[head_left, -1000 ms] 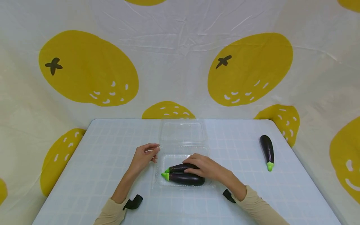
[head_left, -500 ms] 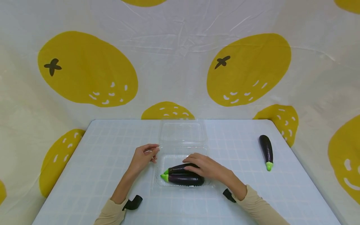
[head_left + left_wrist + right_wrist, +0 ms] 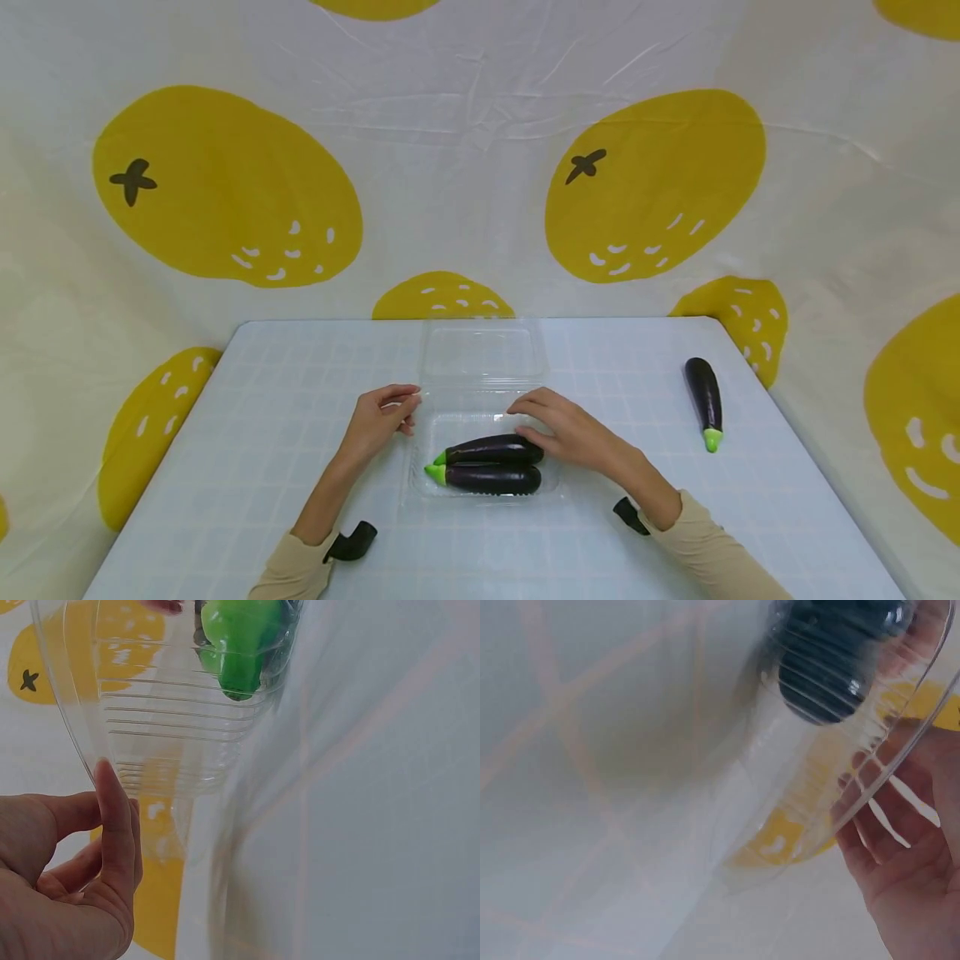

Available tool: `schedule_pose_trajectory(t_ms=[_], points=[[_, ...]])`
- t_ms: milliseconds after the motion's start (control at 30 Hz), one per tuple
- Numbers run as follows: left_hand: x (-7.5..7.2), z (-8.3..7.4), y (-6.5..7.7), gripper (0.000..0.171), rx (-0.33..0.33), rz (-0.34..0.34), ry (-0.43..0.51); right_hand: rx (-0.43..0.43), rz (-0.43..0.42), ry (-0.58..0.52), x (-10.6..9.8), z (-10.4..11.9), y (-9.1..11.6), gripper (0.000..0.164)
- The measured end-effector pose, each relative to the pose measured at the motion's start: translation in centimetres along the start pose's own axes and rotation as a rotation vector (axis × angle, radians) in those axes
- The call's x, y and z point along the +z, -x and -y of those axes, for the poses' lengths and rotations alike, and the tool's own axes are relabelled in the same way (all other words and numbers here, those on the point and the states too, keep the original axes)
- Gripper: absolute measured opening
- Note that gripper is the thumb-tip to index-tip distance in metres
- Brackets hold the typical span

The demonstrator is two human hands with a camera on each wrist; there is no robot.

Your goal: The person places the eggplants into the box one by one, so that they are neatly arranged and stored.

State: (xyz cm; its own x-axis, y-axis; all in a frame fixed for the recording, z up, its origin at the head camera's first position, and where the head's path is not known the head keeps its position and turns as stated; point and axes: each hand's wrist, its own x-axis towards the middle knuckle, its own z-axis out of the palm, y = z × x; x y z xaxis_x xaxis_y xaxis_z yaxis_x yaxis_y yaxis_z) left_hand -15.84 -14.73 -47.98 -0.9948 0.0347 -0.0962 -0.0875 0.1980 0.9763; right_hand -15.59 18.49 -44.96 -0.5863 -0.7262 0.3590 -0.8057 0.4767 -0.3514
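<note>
Two eggplants lay side by side in the clear container (image 3: 450,423) on the bench (image 3: 300,400), the far eggplant (image 3: 487,450) against the near eggplant (image 3: 487,479), both green stem ends pointing left. The person's left hand (image 3: 381,415) pinched the container's left rim with curled fingers. The right hand (image 3: 558,425) was relaxed and gripped nothing, its thumb close by the far eggplant's blunt end — touching or not, I couldn't tell. The lid (image 3: 483,352) lay open behind — and a third eggplant (image 3: 703,402) rested well apart, toward the bench's far right.
</note>
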Motion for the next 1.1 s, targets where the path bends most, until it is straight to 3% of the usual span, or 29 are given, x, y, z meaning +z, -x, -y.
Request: schedule_pose_trajectory(t_ms=[233,767,933,1100], points=[[0.1,0.0,0.0,0.033,0.002,0.001,0.008,-0.04,-0.108,0.083,-1.1,-1.2,1.0,0.032],[0.1,-0.2,0.1,0.032,-0.015,-0.011,-0.004,0.022,-0.228,0.164,-3.0,-3.5,4.2,0.042],[0.1,-0.2,0.0,0.033,-0.02,-0.011,-0.019,0.032,-0.245,0.183,-3.5,-4.3,5.1,0.025],[0.1,-0.2,0.0,0.032,-0.026,-0.016,-0.02,0.031,-0.283,0.205,-4.0,-5.2,6.1,0.053]])
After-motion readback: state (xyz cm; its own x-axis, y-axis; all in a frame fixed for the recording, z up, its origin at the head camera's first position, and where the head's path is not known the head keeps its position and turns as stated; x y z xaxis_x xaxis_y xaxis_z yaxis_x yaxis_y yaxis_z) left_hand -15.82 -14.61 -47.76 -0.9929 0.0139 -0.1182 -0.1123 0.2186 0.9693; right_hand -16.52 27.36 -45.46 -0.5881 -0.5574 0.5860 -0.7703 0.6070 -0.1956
